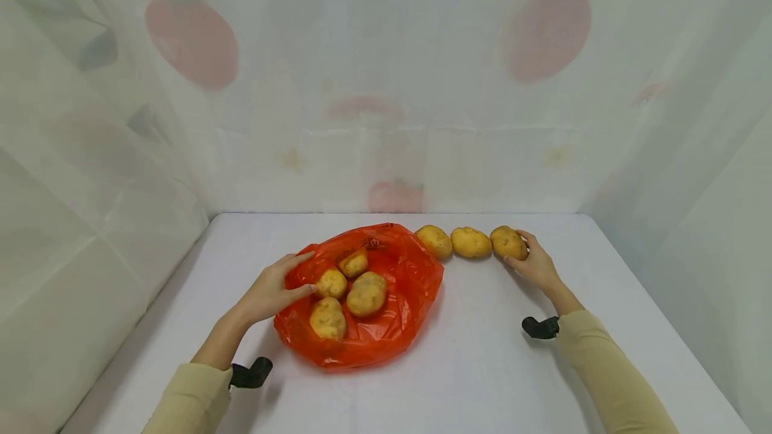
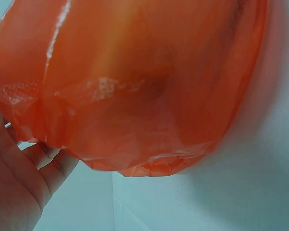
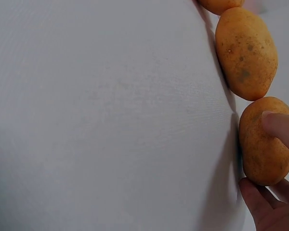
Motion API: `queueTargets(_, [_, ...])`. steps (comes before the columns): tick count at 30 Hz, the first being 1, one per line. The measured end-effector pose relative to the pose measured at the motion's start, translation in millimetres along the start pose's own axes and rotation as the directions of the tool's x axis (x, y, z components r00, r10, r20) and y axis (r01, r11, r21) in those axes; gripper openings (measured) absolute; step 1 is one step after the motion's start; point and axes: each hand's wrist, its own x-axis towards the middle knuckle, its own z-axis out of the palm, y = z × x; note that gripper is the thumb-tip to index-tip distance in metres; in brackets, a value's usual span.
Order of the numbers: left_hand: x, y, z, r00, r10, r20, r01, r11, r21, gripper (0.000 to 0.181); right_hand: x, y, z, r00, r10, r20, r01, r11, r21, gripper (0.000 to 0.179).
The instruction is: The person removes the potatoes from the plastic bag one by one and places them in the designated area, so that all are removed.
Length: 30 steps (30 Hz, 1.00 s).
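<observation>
A red plastic bag (image 1: 416, 300) lies wide-mouthed on the table, with several potatoes inside, among them a large one (image 1: 366, 294). My left hand (image 1: 274, 292) holds the bag's left rim, its thumb over the inner side. In the left wrist view the bag (image 2: 135, 96) hides part of that hand (image 2: 19, 183). At the back right, my right hand (image 1: 538, 265) grips the end potato (image 1: 506, 243) of a row of three. The right wrist view shows the thumb on top of this potato (image 3: 262, 149) and fingers at its side.
The middle potato (image 1: 471, 242) sits close beside the gripped one. Another potato (image 1: 435, 241) rests against the bag's back right edge. A white cloth covers the table (image 1: 482, 353). Pale curtains with faded fruit prints (image 1: 386, 86) stand behind and at both sides.
</observation>
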Motion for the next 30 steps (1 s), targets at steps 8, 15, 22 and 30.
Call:
queueTargets(8, [-0.3, -0.5, 0.1, 1.000, 0.003, -0.003, -0.002, 1.000, 0.010, 0.065, 1.0, -0.4, -0.5, 1.000, -0.001, 0.013, 0.001, 1.000, -0.030, 0.072])
queueTargets(15, [-1.1, -0.3, -0.5, 1.000, 0.017, -0.005, -0.017, 1.000, 0.009, 0.065, 1.1, 0.8, 1.5, 1.000, -0.027, 0.011, 0.027, 0.998, -0.051, 0.073])
queueTargets(22, [-0.1, -1.6, 1.1, 1.000, 0.010, -0.007, -0.010, 1.000, 0.003, 0.065, 2.9, 5.1, 2.1, 0.999, -0.047, 0.007, 0.047, 0.997, -0.059, 0.076])
queueTargets(30, [-0.5, -3.3, 0.8, 1.000, 0.020, -0.012, -0.020, 1.000, 0.021, 0.065, 0.1, -2.3, -3.3, 0.998, -0.049, 0.039, 0.050, 0.998, -0.026, 0.078])
